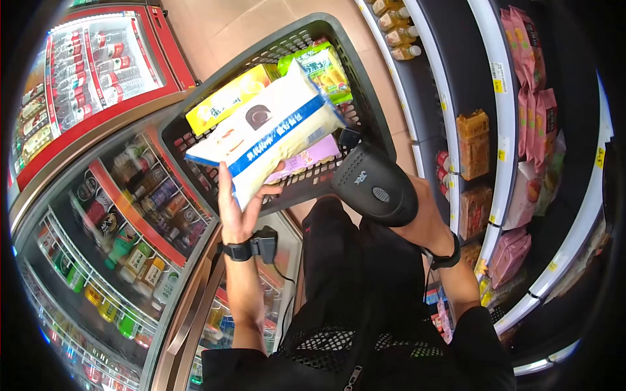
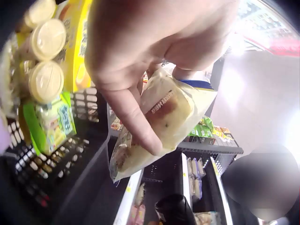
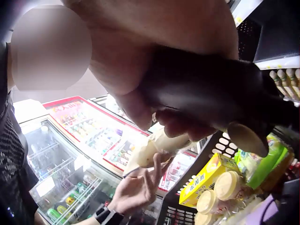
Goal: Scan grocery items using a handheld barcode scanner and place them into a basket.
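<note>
A white and blue packaged food bag (image 1: 277, 130) is held by the left hand (image 1: 241, 205) over a dark shopping basket (image 1: 385, 124). In the left wrist view the fingers of the left hand (image 2: 136, 70) lie round the bag (image 2: 168, 112), its pale underside showing. The right hand (image 1: 420, 212) grips a black handheld device (image 1: 375, 186), just right of the bag. In the right wrist view the right hand (image 3: 154, 56) curls its fingers round the device (image 3: 201, 93). A yellow box (image 1: 228, 101), a green packet (image 1: 323, 68) and a purple packet (image 1: 306, 159) lie in the basket.
Glass-fronted coolers with bottles (image 1: 140, 260) stand along the left side. Shelves with packaged foods (image 1: 473, 146) and bottles (image 1: 398, 32) run along the right. Cups with pale lids (image 2: 47, 61) sit in the basket beside the yellow box. Tiled floor (image 1: 222, 23) shows beyond the basket.
</note>
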Demonstrator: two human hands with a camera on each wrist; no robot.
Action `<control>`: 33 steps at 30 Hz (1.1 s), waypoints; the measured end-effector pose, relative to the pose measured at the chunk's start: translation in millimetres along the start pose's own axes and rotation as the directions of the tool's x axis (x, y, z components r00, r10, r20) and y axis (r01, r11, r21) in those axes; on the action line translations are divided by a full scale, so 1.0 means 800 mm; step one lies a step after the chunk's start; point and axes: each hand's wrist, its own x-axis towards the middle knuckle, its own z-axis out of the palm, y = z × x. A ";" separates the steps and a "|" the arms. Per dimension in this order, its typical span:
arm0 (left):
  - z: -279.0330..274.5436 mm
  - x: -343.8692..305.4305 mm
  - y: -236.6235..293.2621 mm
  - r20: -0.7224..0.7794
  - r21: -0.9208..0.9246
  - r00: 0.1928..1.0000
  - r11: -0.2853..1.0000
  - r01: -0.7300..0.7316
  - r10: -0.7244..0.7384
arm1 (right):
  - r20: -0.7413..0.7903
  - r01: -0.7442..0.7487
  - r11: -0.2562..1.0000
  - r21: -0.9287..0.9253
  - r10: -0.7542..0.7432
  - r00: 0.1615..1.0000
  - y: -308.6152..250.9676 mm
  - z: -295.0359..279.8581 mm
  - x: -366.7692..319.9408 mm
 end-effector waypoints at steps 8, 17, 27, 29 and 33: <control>0.015 -0.042 0.059 0.097 0.892 0.995 0.443 -0.085 -0.004 | -0.016 -0.120 0.993 -0.023 0.120 0.993 0.019 0.010 -0.006; 0.032 -0.006 -0.020 -0.147 0.922 0.988 -0.354 0.156 0.051 | -0.023 -0.154 0.988 -0.021 0.153 0.988 0.030 0.015 0.000; -0.044 0.048 -0.042 0.272 0.795 0.958 -0.539 -0.279 -0.093 | -0.064 -0.168 0.985 -0.051 0.164 0.984 0.043 0.006 -0.001; -0.059 0.061 -0.045 0.287 0.762 0.946 -0.562 -0.322 -0.152 | -0.057 -0.191 0.981 -0.039 0.188 0.980 0.047 0.006 0.001; -0.075 0.073 -0.056 0.292 0.710 0.932 -0.605 -0.360 -0.213 | -0.080 -0.187 0.981 -0.045 0.183 0.980 0.045 0.000 0.003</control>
